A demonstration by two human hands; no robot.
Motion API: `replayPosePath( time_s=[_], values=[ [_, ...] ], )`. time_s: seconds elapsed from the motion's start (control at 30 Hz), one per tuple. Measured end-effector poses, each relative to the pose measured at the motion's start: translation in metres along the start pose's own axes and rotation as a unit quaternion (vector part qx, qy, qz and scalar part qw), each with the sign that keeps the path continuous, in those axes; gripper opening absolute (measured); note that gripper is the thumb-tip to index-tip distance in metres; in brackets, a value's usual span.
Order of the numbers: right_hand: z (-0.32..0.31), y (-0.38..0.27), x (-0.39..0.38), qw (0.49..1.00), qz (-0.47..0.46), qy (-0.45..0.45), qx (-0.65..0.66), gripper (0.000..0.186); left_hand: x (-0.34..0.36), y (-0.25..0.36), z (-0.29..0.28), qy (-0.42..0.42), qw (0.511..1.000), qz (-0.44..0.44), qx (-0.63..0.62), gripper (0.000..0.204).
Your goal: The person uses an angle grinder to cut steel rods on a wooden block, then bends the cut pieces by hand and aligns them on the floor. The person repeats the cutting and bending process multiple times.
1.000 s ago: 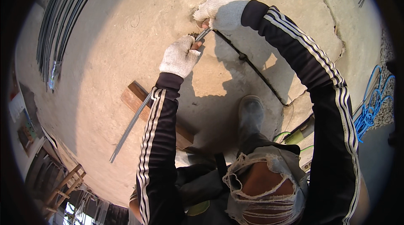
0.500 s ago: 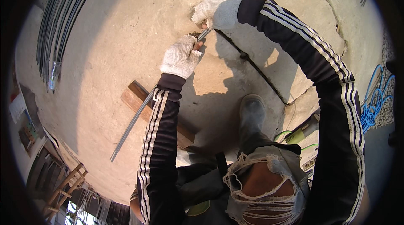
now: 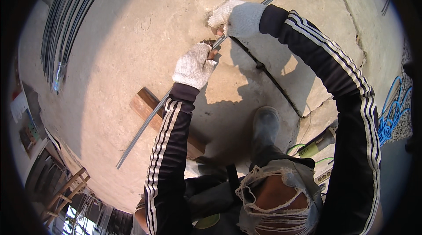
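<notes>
A thin bunch of long grey rods (image 3: 140, 137) runs slantwise from the lower left, under my left forearm, up past both hands to the top edge. My left hand (image 3: 192, 66), in a white fingerless knit glove, is closed around the rods. Just above and to its right, my right hand (image 3: 243, 19), gloved the same way, also grips them. A short bare length of rod shows between the two hands. Most of my right fingers are hidden behind the glove. Below the rods lies a brown wooden piece (image 3: 147, 108), partly covered by my left sleeve.
More long dark rods (image 3: 66, 24) lie bundled on the concrete floor (image 3: 118, 55) at the upper left. A dark crack (image 3: 281, 86) crosses the floor. By my right knee sit a green power tool (image 3: 311, 149) and a socket strip (image 3: 324, 176). Blue cord (image 3: 387, 125) lies far right.
The whole view has shifted slightly, so floor and hands appear a little lower and to the right. Both hands keep their grip on the rods.
</notes>
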State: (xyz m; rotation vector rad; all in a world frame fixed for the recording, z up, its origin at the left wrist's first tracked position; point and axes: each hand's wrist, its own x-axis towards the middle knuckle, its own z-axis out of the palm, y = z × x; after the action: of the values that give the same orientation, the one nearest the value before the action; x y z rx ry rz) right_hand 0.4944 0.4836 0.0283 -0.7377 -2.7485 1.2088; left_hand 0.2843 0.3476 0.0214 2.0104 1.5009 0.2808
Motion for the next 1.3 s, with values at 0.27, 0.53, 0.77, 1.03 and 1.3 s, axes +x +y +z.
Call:
replayPosePath(
  time_s=[0.27,0.53,0.77,1.03,1.3],
  values=[
    [-0.001,-0.028,-0.027,0.989,0.117,0.042,-0.083,0.012,0.001,0.002,-0.001,-0.001,1.0,-0.005,-0.003,0.022],
    [0.012,-0.026,-0.038,0.987,0.07,0.111,-0.093,0.012,0.002,0.005,-0.004,-0.018,1.0,-0.02,-0.012,0.024],
    [0.042,-0.037,-0.046,0.961,0.094,0.241,-0.102,0.013,0.001,0.004,-0.002,0.034,0.999,0.012,-0.028,0.022],
    [0.035,-0.033,-0.041,0.967,0.091,0.183,-0.151,0.014,0.002,0.006,-0.005,-0.021,0.999,-0.028,-0.009,0.027],
    [0.017,-0.03,-0.034,0.982,0.104,0.104,-0.115,0.015,0.001,0.004,-0.004,-0.016,1.0,-0.024,-0.009,0.025]
  ],
)
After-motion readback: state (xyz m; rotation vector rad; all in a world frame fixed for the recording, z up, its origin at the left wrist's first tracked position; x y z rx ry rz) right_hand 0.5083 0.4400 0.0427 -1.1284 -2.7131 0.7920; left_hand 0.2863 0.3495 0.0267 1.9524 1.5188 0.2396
